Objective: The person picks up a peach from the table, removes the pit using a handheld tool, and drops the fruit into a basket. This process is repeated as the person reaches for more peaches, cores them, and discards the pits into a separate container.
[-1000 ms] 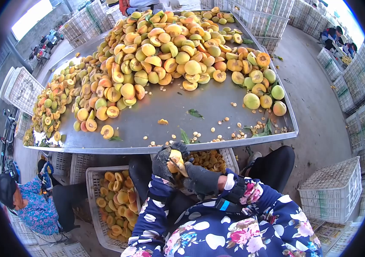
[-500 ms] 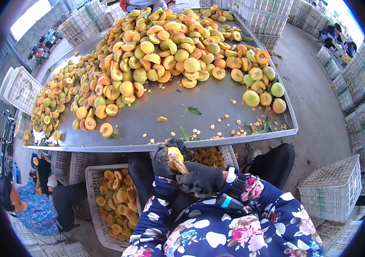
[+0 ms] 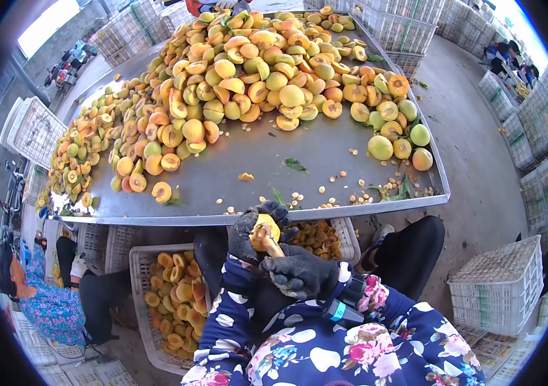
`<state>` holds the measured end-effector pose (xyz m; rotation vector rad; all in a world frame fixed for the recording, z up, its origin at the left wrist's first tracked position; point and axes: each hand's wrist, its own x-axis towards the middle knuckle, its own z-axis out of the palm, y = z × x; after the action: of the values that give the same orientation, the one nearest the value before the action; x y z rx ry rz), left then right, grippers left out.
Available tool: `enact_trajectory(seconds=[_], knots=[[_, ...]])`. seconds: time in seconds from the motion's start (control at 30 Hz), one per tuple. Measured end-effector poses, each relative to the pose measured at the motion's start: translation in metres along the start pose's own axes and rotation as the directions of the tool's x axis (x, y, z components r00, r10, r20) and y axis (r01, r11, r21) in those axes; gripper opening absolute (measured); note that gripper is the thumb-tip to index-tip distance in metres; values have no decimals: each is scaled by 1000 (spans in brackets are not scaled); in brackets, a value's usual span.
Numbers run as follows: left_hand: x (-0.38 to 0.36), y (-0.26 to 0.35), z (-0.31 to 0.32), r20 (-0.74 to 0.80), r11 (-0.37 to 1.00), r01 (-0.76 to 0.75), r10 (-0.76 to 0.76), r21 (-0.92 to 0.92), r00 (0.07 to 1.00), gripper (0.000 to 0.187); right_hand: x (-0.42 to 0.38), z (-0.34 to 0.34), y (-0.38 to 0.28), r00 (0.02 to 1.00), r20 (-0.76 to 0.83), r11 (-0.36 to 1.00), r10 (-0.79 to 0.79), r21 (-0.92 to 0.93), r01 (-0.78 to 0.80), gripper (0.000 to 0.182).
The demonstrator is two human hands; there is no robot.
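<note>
In a dark glove, my left hand (image 3: 246, 233) is closed round a yellow-orange peach half (image 3: 264, 233), just below the near edge of the metal table (image 3: 235, 174). My right hand (image 3: 300, 271), gloved too, is wrapped round a tool with a light wooden handle (image 3: 274, 249). The tool's tip touches the cut face of the fruit; its shape is partly hidden. On the table lies a large heap of halved peaches (image 3: 222, 77). Loose pits (image 3: 335, 193) and a few leaves (image 3: 294, 165) lie near its front edge.
A crate of peach halves (image 3: 137, 309) stands at my left leg. Another crate (image 3: 349, 241) holds fruit pieces under the table edge. A co-worker in a blue patterned top (image 3: 52, 315) sits at the left. White crates (image 3: 496, 283) stand at the right, with more stacked behind.
The peach half now shows its cut face more openly, and my right hand sits slightly lower with the tool. The co-worker at the left has shifted posture.
</note>
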<state>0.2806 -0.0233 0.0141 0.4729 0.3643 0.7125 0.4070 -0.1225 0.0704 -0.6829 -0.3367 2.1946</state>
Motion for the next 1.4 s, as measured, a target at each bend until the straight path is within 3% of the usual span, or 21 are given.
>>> enact_trajectory(seconds=[0.03, 0.23, 0.3, 0.37, 0.4, 0.47, 0.53, 0.63, 0.7, 0.8, 0.87, 0.9, 0.97, 1.07, 1.1, 1.13, 1.17, 1.23, 1.27, 1.33, 1.4], knots=[[3, -6, 5, -45, 994, -104, 105, 30, 993, 37, 1, 1, 1, 1000, -2, 1000, -17, 10, 17, 19], [9, -34, -13, -203, 919, -352, 385, 177, 901, 41, 0, 4, 5, 998, -44, 999, -41, 32, 43, 19], [14, -43, -61, -150, 886, -296, 367, 357, 918, 39, -2, 4, 7, 998, -44, 997, -54, 47, 56, 19], [14, -41, -75, -51, 616, -285, 469, 734, 882, 35, 0, -1, 10, 999, -8, 992, -42, 115, 43, 18], [12, -41, -78, 57, 291, -252, 544, 923, 837, 32, 1, -2, 11, 999, 11, 988, -36, 151, 34, 17], [9, -44, -78, 85, 162, -228, 606, 960, 791, 28, -1, 2, 12, 999, -25, 992, -38, 119, 40, 17], [5, -44, -51, -126, 582, -322, 599, 747, 790, 27, 0, 4, 13, 998, -42, 992, -48, 112, 53, 17], [4, -47, -43, -303, 879, -298, 418, 371, 857, 28, 1, 4, 18, 994, -53, 993, -94, 67, 98, 15], [0, -31, -34, -119, 649, -284, 504, 706, 856, 28, -1, 7, 16, 983, -69, 984, -169, -62, 165, 12], [-8, -15, -2, -64, 540, -337, 593, 771, 803, 28, -6, 14, 7, 973, -104, 978, -205, -55, 200, 9], [-25, -9, 45, -125, 445, -335, 735, 831, 666, 29, -5, -3, 12, 970, -54, 965, -238, -125, 230, 12], [-41, 12, 65, 151, -13, -221, 770, 975, 620, 23, -7, -9, 12, 966, -50, 952, -254, -187, 240, 13], [-53, 29, 22, 227, -229, -46, 880, 972, 417, 25, -16, -20, 5, 954, -85, 909, -288, -336, 245, 18], [-116, 82, -57, -308, 417, -171, 841, 892, 444, 23, -22, -66, 9, 902, -345, 743, -260, -669, -42, 26], [-141, 96, -90, -411, 522, -118, 774, 845, 481, 22, -19, -85, 16, 867, -318, 414, -383, -898, -146, 28], [-161, 105, -114, -496, 598, -36, 695, 801, 521, 22, -14, -110, 26, 840, -246, 24, -483, -963, -268, 30], [-175, 109, -139, -499, 496, 155, 698, 854, 513, 22, -10, -150, 38, 943, -256, -134, -211, -948, -288, 35], [-173, 107, -134, -551, 168, 675, 730, 719, 405, 22, -16, -179, 46, 928, -358, -308, 107, -899, -311, 41], [-160, 115, -130, -510, 172, 620, 750, 766, 422, 23, -15, -188, 46, 896, -424, -335, 134, -870, -361, 42], [-136, 124, -118, -444, 184, 514, 779, 838, 443, 26, -28, -168, 34, 901, -433, -173, 33, -890, -421, 34], [-79, 137, -105, -574, 628, 155, 547, 763, 609, 23, -33, -165, 31, 892, -451, -86, -17, -888, -451, 35]])
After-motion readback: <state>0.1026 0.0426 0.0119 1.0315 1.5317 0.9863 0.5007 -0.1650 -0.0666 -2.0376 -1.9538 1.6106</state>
